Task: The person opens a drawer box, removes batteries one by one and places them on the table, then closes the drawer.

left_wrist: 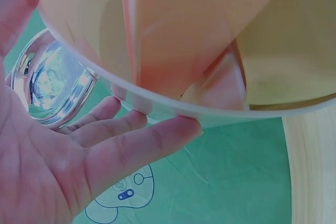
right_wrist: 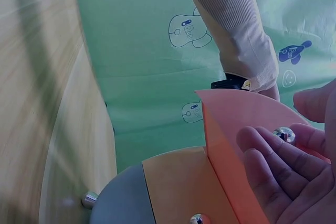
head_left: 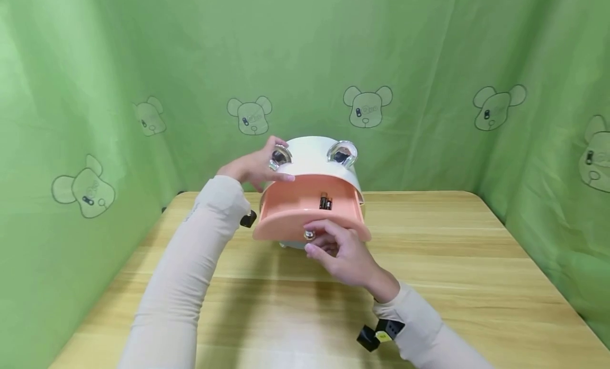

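A white rounded box (head_left: 312,153) with two silver ring-shaped ornaments (head_left: 342,154) on top stands on the table. Its pink drawer (head_left: 281,227) is pulled out, and small dark batteries (head_left: 326,202) lie inside. My left hand (head_left: 252,167) rests on the box's upper left around one ornament, thumb along the front edge. In the left wrist view, its extended fingers (left_wrist: 142,142) touch the outer wall. At the drawer's silver knob (head_left: 310,235), my right hand (head_left: 350,258) has its fingers loosely bent. The index finger is close against the knob, while the thumb stands apart from it.
The wooden table (head_left: 457,273) carries the box near its back edge. Green curtains (head_left: 305,51) with mouse-head drawings surround it at the back and sides. Black devices sit at both wrists, one by the right sleeve (head_left: 419,316). A second silver knob (right_wrist: 197,219) shows below the drawer.
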`<state>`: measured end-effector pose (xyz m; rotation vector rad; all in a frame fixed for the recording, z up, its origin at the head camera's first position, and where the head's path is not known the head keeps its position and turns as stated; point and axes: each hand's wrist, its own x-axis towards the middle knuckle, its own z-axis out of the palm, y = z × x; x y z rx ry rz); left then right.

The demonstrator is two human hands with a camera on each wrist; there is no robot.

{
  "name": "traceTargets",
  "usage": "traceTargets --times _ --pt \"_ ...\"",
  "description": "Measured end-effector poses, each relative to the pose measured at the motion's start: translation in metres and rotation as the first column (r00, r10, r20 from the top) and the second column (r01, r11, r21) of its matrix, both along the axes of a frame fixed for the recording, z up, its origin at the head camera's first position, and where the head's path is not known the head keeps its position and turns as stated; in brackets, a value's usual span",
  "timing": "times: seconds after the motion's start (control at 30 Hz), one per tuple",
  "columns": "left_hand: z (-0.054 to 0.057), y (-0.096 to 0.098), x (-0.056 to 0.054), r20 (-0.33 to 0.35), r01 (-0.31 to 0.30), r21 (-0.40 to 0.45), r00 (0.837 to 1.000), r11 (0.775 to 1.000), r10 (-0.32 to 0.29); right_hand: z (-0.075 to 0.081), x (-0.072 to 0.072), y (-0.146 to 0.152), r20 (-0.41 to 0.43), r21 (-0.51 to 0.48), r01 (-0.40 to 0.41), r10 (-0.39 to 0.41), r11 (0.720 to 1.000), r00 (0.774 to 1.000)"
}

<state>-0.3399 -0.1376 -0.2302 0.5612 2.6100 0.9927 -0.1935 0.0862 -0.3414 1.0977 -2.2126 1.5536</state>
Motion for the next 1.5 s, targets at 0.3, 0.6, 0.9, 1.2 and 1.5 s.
traceTargets --times 0.3,0.6,0.9,1.2,1.5 --pt "-0.001 -0.001 0.001 0.007 -0.011 0.018 1.000 1.000 0.011 0.010 0.003 0.004 -0.031 0.042 -0.002 0.003 0.999 1.000" --pt "-0.001 -0.001 -0.002 0.016 -0.024 0.033 1.000 0.999 0.023 0.027 0.003 0.011 -0.045 0.061 -0.026 0.029 0.998 0.999" --pt "-0.002 -0.002 -0.003 0.018 -0.025 0.055 1.000 0.998 0.024 0.049 0.001 0.020 -0.142 0.078 -0.009 0.020 0.997 0.990" --pt "-0.004 -0.002 -0.006 0.021 -0.017 0.064 1.000 0.998 0.016 0.070 -0.008 0.030 -0.194 0.120 0.037 -0.013 0.992 0.981" --pt "-0.005 -0.002 -0.005 0.005 -0.018 0.069 1.000 0.997 0.017 0.082 -0.018 0.035 -0.167 0.164 0.039 -0.011 0.986 0.986"
